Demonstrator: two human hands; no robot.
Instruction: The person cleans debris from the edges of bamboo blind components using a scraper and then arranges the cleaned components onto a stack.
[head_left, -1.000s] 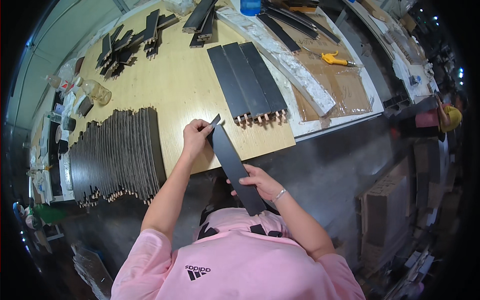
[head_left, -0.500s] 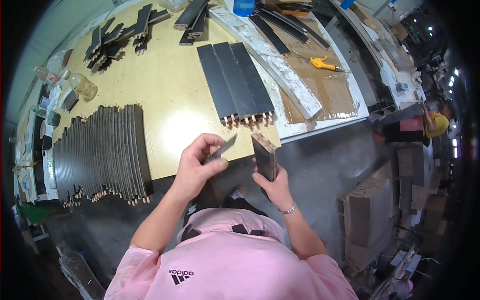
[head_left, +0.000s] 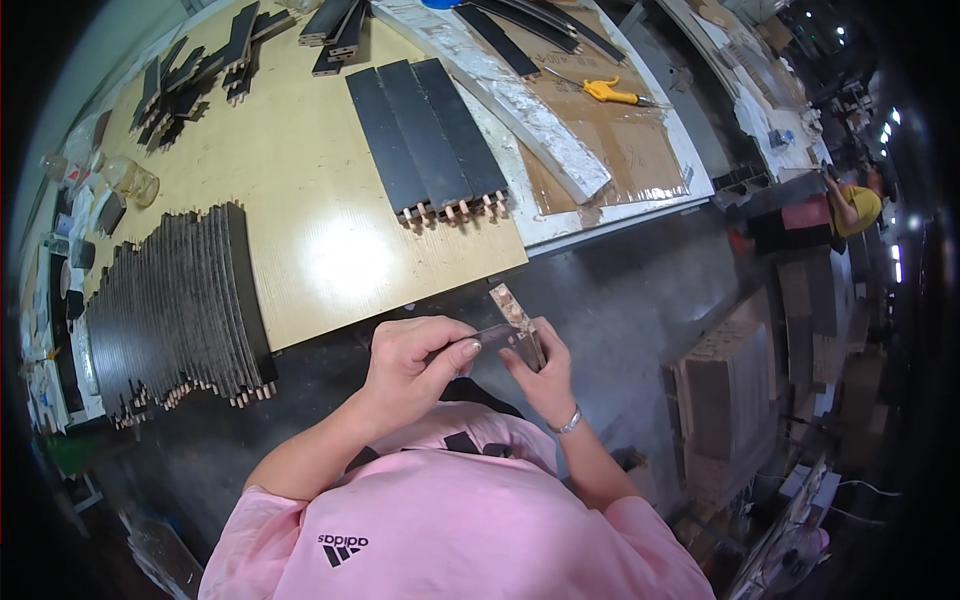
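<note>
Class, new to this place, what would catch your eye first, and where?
Probably the row of dark boards on edge at the left of the table, pale pegs at their near ends. Then the left hand, holding a thin dark strip at the end of a board in the right hand before the table. A yellow tool lies on cardboard, upper right.

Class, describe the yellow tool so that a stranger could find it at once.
Find the pale tabletop, then the brown cardboard to its right. The yellow tool lies on that cardboard, its bright colour setting it apart from the dark boards nearby.
</note>
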